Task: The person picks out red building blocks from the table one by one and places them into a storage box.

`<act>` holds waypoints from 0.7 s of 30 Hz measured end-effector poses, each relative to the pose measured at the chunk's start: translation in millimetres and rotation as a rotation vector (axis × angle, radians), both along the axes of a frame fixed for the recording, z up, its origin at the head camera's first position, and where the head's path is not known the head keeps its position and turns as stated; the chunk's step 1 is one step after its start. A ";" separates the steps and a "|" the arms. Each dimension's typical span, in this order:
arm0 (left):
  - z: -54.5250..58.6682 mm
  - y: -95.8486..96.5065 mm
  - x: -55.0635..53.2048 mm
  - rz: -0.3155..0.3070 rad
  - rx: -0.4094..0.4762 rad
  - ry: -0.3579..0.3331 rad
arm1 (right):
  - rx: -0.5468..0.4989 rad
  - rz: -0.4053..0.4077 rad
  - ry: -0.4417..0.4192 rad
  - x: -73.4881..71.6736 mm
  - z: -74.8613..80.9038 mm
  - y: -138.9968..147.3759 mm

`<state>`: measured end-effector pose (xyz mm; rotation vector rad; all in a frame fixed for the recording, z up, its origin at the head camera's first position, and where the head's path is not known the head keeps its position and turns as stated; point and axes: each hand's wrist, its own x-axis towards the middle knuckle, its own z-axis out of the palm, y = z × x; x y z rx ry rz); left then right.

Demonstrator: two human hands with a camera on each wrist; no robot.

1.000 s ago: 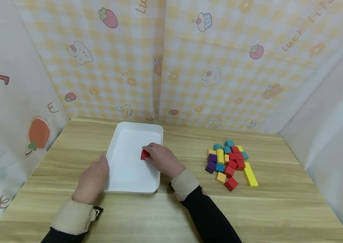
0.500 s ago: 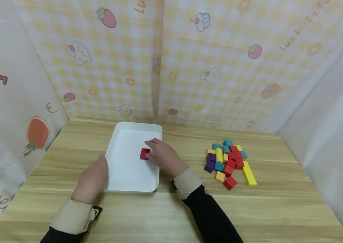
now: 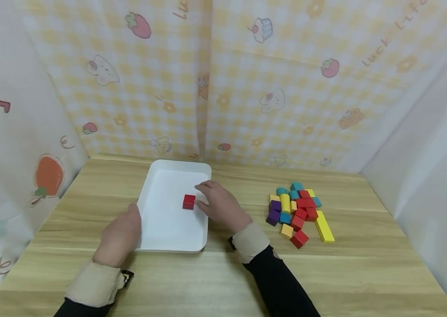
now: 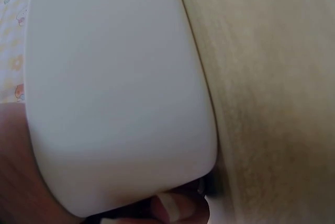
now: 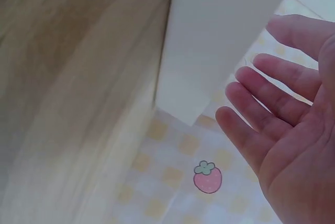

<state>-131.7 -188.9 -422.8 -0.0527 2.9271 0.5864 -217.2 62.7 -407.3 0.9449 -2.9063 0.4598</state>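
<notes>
Table (image 3: 192, 284) below, left hand (image 3: 121, 233) grips tray (image 3: 170, 226); loose-fingered right hand (image 3: 223, 206) has released red block (image 3: 189, 202)

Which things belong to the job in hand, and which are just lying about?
In the job:
left hand, holding the white tray
right hand
red block in the tray

Not in hand:
coloured blocks on the table, possibly supply
patterned cloth behind

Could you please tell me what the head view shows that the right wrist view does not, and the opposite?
Only the head view: the left hand, the red cube inside the white tray, and the pile of colored blocks.
Only the right wrist view: the palm of the right hand.
Both: the right hand, part of the tray, the wooden table and the checked cloth.
</notes>
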 end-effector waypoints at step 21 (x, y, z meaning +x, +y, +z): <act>-2.3 -3.5 2.9 0.000 0.008 0.070 | -0.118 -0.056 0.047 20.2 7.7 46.2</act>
